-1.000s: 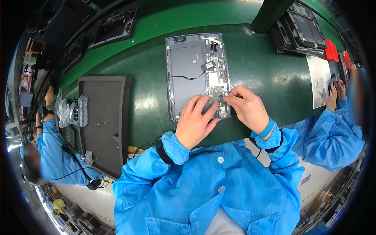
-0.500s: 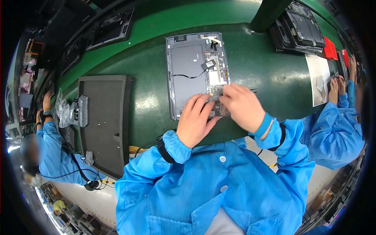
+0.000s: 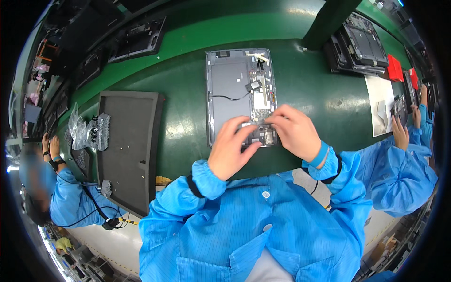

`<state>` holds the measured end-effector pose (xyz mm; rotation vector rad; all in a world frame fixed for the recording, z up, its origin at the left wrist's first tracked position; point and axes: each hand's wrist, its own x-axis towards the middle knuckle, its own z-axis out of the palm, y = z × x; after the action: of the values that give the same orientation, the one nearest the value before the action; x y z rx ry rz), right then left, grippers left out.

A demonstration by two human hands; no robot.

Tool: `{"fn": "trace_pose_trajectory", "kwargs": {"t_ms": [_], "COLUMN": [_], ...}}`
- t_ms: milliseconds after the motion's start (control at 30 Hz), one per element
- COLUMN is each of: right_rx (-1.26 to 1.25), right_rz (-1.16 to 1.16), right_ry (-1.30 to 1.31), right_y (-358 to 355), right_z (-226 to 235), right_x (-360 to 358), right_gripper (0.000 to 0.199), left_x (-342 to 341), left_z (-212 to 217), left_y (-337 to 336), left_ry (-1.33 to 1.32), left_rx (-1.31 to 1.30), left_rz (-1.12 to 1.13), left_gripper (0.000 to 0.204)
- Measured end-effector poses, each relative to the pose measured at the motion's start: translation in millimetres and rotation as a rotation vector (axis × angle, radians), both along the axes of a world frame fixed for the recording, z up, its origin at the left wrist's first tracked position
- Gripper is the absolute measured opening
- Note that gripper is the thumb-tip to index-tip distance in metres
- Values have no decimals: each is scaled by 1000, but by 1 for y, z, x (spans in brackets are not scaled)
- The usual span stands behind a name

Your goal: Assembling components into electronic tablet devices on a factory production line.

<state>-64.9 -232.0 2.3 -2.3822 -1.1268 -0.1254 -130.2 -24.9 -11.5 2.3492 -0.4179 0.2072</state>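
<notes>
An opened grey laptop chassis [image 3: 230,75] lies on the green table in front of me, its circuit board [image 3: 261,113] showing along the right side. A small dark module [image 3: 254,85] with a black cable [image 3: 226,97] rests on top. Over the chassis's near part, my left hand [image 3: 232,143] has its fingers stretched forward and the thumb apart, fingertips at the board. Opposite it, my right hand [image 3: 297,134] pinches close to the left fingertips. Whatever thin piece is between its fingers is blurred and cannot be made out.
A dark foam-lined tray [image 3: 127,141] is at the left, with clear plastic bags [image 3: 80,131] beside it. Stacked laptop parts [image 3: 359,42], red bins [image 3: 394,68] and a white sheet [image 3: 378,105] are at the right. A green post [image 3: 329,23] stands behind. Co-workers sit on both sides.
My right hand has shifted slightly right and its fingers have drawn to the left fingertips. A thin dark tip beside it no longer shows. The whole view has shifted a little.
</notes>
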Motion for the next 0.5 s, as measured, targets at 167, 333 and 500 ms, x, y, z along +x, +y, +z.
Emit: {"fn": "trace_pose_trajectory", "kwargs": {"t_ms": [167, 333, 500], "right_rx": [403, 331, 242], "right_rz": [-695, -527, -449], "right_ry": [439, 659, 751], "right_y": [-21, -5, -12], "right_z": [-3, -32, -41], "right_x": [-4, -2, -3], "right_gripper": [27, 39, 37], "left_x": [16, 5, -34], "left_z": [-10, -28, -17], "left_y": [45, 57, 54], "left_ry": [-195, 238, 351], "left_rx": [-2, -263, -277], "left_rz": [515, 366, 419], "left_gripper": [47, 46, 46]}}
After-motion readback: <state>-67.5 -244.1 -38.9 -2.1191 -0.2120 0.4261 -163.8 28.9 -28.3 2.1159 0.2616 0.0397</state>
